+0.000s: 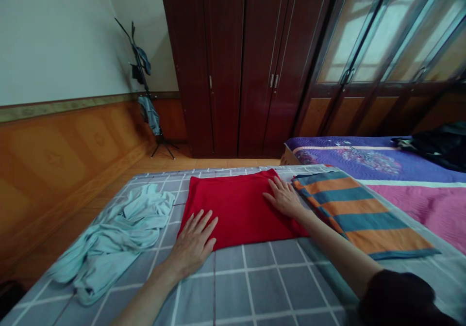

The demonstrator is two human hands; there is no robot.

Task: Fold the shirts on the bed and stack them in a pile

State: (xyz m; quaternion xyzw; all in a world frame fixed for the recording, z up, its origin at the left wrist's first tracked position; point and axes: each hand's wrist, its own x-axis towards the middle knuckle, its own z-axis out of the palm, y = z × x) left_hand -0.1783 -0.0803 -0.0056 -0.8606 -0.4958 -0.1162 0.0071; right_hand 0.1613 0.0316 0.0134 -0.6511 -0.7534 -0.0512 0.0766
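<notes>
A red cloth (240, 209), folded into a flat rectangle, lies on the grey checked bed cover (251, 287). My left hand (192, 243) rests palm down at its near left corner, fingers spread. Toward the far right corner of the red cloth, my right hand (284, 197) lies flat with its fingers apart. Neither hand grips anything. Just right of the red cloth is a folded cloth with orange and teal stripes (360, 209). A crumpled pale blue-green garment (120, 238) lies to the left.
Behind the bed stands a dark red wardrobe (240, 69). A coat rack (143, 78) with hanging items is at the back left. On the right, another bed (364, 163) with purple and pink covers holds a dark garment (437, 144).
</notes>
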